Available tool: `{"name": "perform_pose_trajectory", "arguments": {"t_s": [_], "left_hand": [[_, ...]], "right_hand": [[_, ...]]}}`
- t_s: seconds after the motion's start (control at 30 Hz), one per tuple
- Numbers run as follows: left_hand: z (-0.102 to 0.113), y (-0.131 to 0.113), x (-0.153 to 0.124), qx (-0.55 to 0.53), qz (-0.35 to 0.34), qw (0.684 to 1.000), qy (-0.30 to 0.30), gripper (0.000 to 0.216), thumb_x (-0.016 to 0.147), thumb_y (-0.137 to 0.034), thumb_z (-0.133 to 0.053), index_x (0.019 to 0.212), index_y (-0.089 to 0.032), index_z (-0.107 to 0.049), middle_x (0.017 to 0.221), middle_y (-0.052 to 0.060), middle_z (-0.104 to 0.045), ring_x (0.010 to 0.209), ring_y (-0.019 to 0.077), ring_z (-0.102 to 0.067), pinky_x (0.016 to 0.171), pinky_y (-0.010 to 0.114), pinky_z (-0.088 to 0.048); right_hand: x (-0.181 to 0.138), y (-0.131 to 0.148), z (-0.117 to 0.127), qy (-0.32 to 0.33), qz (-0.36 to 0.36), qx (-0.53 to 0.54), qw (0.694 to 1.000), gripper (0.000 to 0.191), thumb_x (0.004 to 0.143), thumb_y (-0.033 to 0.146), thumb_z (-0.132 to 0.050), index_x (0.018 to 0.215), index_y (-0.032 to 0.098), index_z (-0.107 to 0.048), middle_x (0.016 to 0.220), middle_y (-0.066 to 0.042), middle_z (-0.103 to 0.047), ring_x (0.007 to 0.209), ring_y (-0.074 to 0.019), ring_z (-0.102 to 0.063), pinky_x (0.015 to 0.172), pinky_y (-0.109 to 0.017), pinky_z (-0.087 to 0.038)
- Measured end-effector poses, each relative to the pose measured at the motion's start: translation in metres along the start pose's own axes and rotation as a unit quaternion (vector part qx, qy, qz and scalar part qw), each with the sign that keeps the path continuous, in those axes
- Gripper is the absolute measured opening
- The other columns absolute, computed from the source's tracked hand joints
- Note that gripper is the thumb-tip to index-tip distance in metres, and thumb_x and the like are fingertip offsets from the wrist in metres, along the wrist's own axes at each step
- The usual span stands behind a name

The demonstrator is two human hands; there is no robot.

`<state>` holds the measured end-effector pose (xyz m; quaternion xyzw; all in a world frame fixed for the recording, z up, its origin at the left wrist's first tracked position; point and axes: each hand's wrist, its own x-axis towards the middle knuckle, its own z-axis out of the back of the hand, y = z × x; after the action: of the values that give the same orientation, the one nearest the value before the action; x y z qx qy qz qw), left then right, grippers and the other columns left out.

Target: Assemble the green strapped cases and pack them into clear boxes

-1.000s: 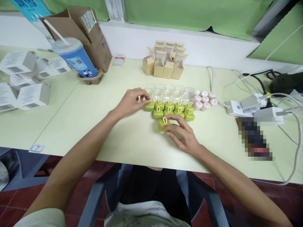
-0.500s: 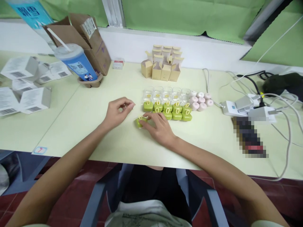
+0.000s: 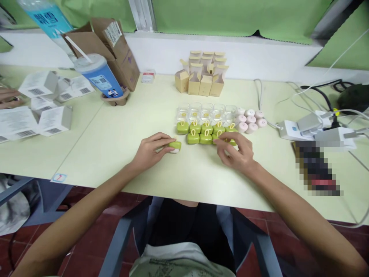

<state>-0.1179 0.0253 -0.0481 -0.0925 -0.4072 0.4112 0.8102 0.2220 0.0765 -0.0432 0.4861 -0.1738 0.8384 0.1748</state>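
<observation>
Between the thumb and fingers of my left hand is a small green-topped case with a pale lower part, close to the table surface. My right hand hovers over the right end of the front row of glossy green lids, its fingers bent and apart, partly hiding several lids. Yellow loops stand up from these lids. Right behind them is a row of clear plastic cups with yellow marks. Pale pink rounded pieces sit in a cluster to the right of the cups.
Open cardboard boxes stand against the wall. To the left are a blue drink cup, a brown carton and white boxes; another person's hand shows at the far left. A power strip with cables lies right.
The green-topped case has passed from my right hand to my left. My right hand has moved right to the end of the lid rows. Another person's hand has come into view.
</observation>
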Motion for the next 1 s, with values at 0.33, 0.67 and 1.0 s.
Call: {"name": "perform_pose_trajectory", "arguments": {"t_s": [0.33, 0.67, 1.0], "left_hand": [[-0.015, -0.009, 0.011, -0.017, 0.112, 0.993, -0.027, 0.022, 0.101, -0.036, -0.084, 0.119, -0.025, -0.088, 0.118, 0.007, -0.087, 0.096, 0.0187, -0.082, 0.086, 0.030, -0.068], [-0.023, -0.009, 0.015, 0.075, -0.013, 0.994, -0.072, 0.017, 0.104, -0.028, -0.081, 0.118, -0.023, -0.087, 0.115, 0.007, -0.088, 0.103, 0.0199, -0.084, 0.093, 0.032, -0.070], [-0.025, -0.009, 0.015, 0.098, 0.026, 0.993, -0.058, 0.021, 0.107, -0.038, -0.076, 0.117, -0.022, -0.086, 0.114, 0.008, -0.087, 0.103, 0.0215, -0.083, 0.091, 0.034, -0.069]], "right_hand": [[-0.004, 0.007, 0.001, 0.020, -0.075, 0.044, 0.996, 0.029, 0.097, 0.003, -0.062, 0.116, 0.023, -0.070, 0.103, -0.009, -0.072, 0.082, -0.0191, -0.068, 0.065, -0.031, -0.057], [-0.002, 0.007, 0.003, 0.025, -0.091, 0.061, 0.994, 0.024, 0.098, 0.002, -0.062, 0.112, 0.020, -0.070, 0.103, -0.009, -0.070, 0.079, -0.0179, -0.065, 0.063, -0.030, -0.055], [-0.006, 0.009, 0.002, 0.055, -0.107, 0.071, 0.990, 0.024, 0.101, 0.007, -0.060, 0.113, 0.024, -0.072, 0.106, -0.009, -0.073, 0.080, -0.0181, -0.067, 0.064, -0.031, -0.058]]}}
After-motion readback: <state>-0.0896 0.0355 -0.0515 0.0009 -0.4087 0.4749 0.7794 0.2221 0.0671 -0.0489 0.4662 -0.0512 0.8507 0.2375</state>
